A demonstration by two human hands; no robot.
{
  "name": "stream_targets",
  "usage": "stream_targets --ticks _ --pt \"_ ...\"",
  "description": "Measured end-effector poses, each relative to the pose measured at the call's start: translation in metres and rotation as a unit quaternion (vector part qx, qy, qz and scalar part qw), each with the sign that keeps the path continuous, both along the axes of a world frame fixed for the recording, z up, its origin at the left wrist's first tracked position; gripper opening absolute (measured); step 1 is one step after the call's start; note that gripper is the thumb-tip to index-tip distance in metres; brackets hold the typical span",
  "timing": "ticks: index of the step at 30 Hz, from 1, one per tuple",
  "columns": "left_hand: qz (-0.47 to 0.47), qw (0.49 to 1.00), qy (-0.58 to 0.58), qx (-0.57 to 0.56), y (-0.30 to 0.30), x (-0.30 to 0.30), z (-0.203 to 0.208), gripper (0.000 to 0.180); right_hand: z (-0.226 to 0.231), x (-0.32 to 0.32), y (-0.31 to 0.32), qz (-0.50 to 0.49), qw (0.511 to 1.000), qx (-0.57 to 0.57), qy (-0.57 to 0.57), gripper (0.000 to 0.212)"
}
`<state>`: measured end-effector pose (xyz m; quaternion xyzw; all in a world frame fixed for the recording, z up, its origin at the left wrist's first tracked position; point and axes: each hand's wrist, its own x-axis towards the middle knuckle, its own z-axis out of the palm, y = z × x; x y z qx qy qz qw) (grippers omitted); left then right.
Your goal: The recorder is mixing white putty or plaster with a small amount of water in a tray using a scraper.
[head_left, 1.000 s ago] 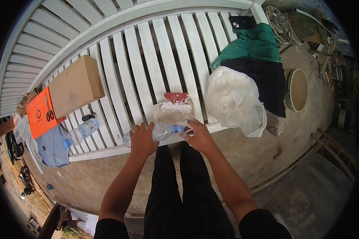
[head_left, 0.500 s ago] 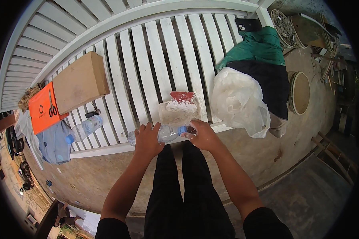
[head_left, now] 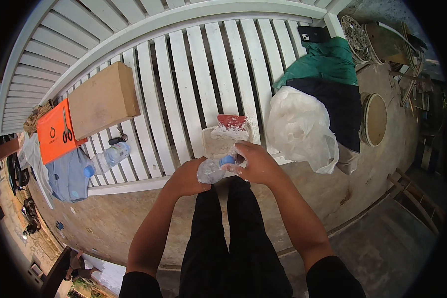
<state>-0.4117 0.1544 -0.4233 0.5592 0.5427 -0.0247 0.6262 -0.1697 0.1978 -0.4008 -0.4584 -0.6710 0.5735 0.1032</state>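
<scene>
A clear plastic bottle [head_left: 210, 172] with a blue cap [head_left: 227, 160] is held between my hands at the bench's front edge. My left hand [head_left: 187, 178] wraps round the bottle's body from the left and hides part of it. On the right, my right hand [head_left: 253, 163] grips the cap end between thumb and fingers, with white smears on its skin. Just beyond the bottle is a pale, shallow tub [head_left: 214, 144], and on it lies a red scraper-like piece [head_left: 232, 121] caked with white material.
The white slatted bench [head_left: 186, 79] holds a brown cardboard box [head_left: 104, 99], an orange packet [head_left: 54, 131], scissors [head_left: 66, 130] and a second bottle [head_left: 109, 158]. To the right are a plastic bag [head_left: 300, 129], green and black cloth [head_left: 328, 69] and a phone [head_left: 314, 34].
The bottle has swung from lying sideways to pointing more toward me, its rounded body now more visible. My left hand has turned and moved slightly right, nearer my right hand.
</scene>
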Motion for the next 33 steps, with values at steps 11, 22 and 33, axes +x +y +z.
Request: stream_targets --ticks 11,22,33 --pt "0.096 0.936 0.164 0.295 -0.011 0.014 -0.009 0.064 -0.006 -0.020 -0.007 -0.118 0.970 0.161 -0.141 0.035" --pt "0.469 0.837 -0.022 0.281 -0.006 -0.027 -0.065 0.063 -0.074 -0.008 -0.019 -0.184 0.955 0.160 -0.167 0.022" --pt "0.466 0.826 -0.033 0.315 -0.024 -0.030 -0.087 0.079 -0.096 0.026 -0.024 -0.249 0.926 0.080 -0.273 0.034"
